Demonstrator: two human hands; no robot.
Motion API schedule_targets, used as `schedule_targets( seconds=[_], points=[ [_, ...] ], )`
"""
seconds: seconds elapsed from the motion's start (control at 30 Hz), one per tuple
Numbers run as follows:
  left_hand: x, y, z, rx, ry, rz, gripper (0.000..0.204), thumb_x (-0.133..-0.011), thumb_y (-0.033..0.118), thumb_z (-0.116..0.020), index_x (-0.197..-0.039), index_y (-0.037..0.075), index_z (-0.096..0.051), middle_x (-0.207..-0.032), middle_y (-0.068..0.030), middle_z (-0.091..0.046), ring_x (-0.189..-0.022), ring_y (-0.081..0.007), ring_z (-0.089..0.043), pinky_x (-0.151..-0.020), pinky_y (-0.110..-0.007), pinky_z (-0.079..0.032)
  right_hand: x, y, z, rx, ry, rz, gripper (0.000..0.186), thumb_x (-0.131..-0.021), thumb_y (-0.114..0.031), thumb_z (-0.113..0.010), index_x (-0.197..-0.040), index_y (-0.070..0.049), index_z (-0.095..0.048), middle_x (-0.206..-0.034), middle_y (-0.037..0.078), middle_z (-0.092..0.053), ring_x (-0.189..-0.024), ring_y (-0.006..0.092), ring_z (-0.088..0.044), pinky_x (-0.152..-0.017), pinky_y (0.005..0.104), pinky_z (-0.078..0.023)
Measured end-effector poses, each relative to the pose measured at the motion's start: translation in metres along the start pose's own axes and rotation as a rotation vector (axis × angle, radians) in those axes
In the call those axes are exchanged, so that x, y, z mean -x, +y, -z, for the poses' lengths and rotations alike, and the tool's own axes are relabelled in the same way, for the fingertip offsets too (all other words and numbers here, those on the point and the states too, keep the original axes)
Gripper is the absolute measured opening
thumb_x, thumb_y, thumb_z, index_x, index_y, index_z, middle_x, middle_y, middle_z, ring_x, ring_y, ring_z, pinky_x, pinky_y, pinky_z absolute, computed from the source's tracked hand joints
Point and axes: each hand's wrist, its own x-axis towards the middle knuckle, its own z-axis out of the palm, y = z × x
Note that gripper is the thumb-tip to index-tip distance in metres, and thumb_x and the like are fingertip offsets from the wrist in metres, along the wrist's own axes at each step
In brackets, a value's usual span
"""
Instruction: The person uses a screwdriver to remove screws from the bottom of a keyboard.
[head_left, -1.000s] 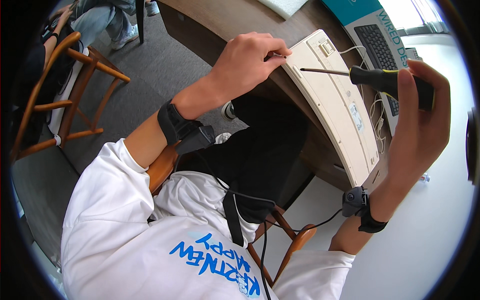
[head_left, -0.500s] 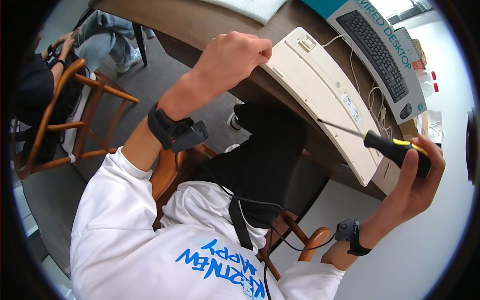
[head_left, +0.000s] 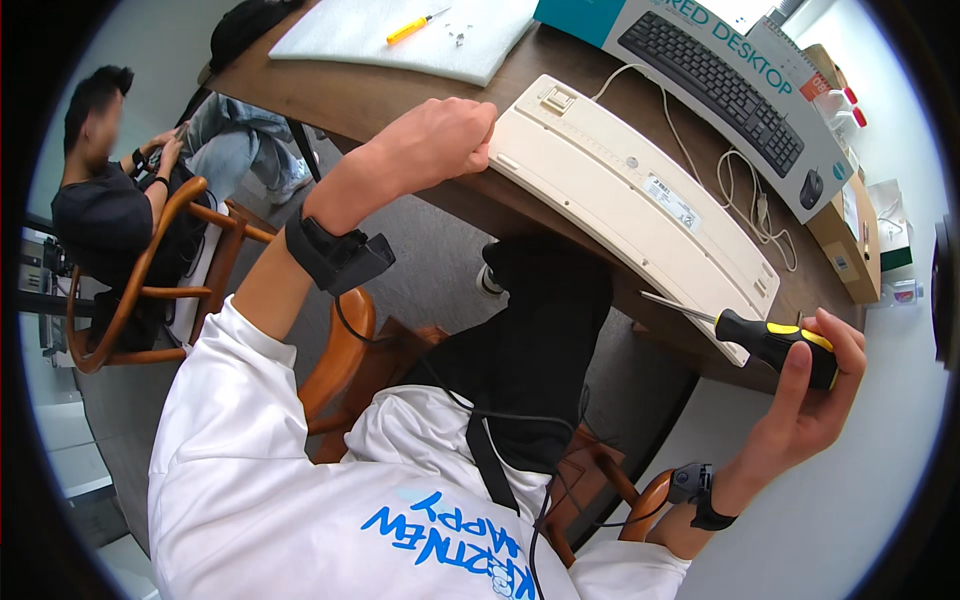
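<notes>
A cream keyboard [head_left: 600,170] lies underside up along the table's near edge, its feet, label and screw holes showing. At its left end my left hand [head_left: 440,143] is closed on the corner, the fingertips partly hidden. My right hand [head_left: 815,390], near the keyboard's right end, holds a black-and-yellow screwdriver [head_left: 765,342] by the handle. Its shaft points left, and the tip appears just off the keyboard's near edge; I cannot tell whether they touch.
Behind the keyboard stand its cable [head_left: 740,190] and a keyboard box [head_left: 720,90]. A white foam sheet [head_left: 330,40] bears a small yellow screwdriver [head_left: 410,30] and several tiny metal parts [head_left: 459,38]. An open cardboard box [head_left: 848,240] is at right. A person [head_left: 110,190] sits at left.
The view has shifted, bringing the foam sheet's tools and more of the seated person into sight. The screwdriver's tip has moved from over the keyboard's near edge to just off it.
</notes>
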Motion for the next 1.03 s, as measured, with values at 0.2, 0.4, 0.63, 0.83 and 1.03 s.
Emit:
schedule_targets(
  seconds=[0.2, 0.4, 0.63, 0.83, 1.03],
  points=[
    [-0.014, 0.013, 0.004, -0.159, -0.192, 0.030, 0.011, -0.087, 0.007, -0.057, -0.083, -0.002, -0.053, -0.077, -0.0187, -0.063, -0.075, -0.0368, -0.064, -0.071, -0.042, -0.052, 0.013, 0.014, 0.009, -0.010, 0.045, -0.056, 0.025, -0.093, -0.011, -0.062, -0.113, 0.003, -0.059, -0.106, 0.013, -0.054, -0.093, 0.0191, -0.054, -0.083, 0.0289, -0.047],
    [-0.012, 0.015, 0.008, -0.240, -0.248, 0.026, 0.012, -0.090, 0.009, -0.057, -0.084, -0.001, -0.054, -0.080, -0.0177, -0.063, -0.077, -0.0354, -0.064, -0.075, -0.042, -0.053, 0.016, 0.017, 0.016, -0.007, 0.050, -0.088, 0.025, -0.093, -0.010, -0.062, -0.113, 0.003, -0.059, -0.107, 0.013, -0.054, -0.094, 0.0191, -0.055, -0.085, 0.0291, -0.047],
    [0.011, 0.018, 0.003, -0.252, -0.025, -0.080, 0.010, -0.092, 0.007, -0.057, -0.088, -0.001, -0.053, -0.085, -0.0168, -0.059, -0.085, -0.0342, -0.062, -0.077, -0.039, -0.053, 0.012, 0.013, 0.018, -0.025, 0.069, -0.079, 0.025, -0.093, -0.012, -0.062, -0.113, 0.002, -0.060, -0.106, 0.013, -0.056, -0.095, 0.0187, -0.055, -0.086, 0.0287, -0.046],
    [0.009, 0.014, -0.001, -0.206, -0.089, -0.063, 0.007, -0.093, 0.001, -0.051, -0.098, -0.002, -0.047, -0.089, -0.0200, -0.057, -0.089, -0.0380, -0.059, -0.079, -0.043, -0.050, 0.014, 0.013, 0.018, -0.018, 0.074, -0.055, 0.025, -0.093, -0.012, -0.062, -0.113, 0.001, -0.060, -0.104, 0.012, -0.057, -0.095, 0.0176, -0.056, -0.086, 0.0274, -0.045],
    [0.010, 0.011, -0.003, -0.019, -0.149, -0.005, 0.010, -0.095, 0.003, -0.048, -0.103, -0.001, -0.042, -0.095, -0.0255, -0.057, -0.094, -0.0420, -0.058, -0.082, -0.047, -0.046, 0.015, 0.013, 0.026, -0.029, 0.119, -0.088, 0.027, -0.094, -0.014, -0.062, -0.116, 0.001, -0.060, -0.105, 0.012, -0.057, -0.096, 0.0185, -0.056, -0.089, 0.0279, -0.046]
  ],
)
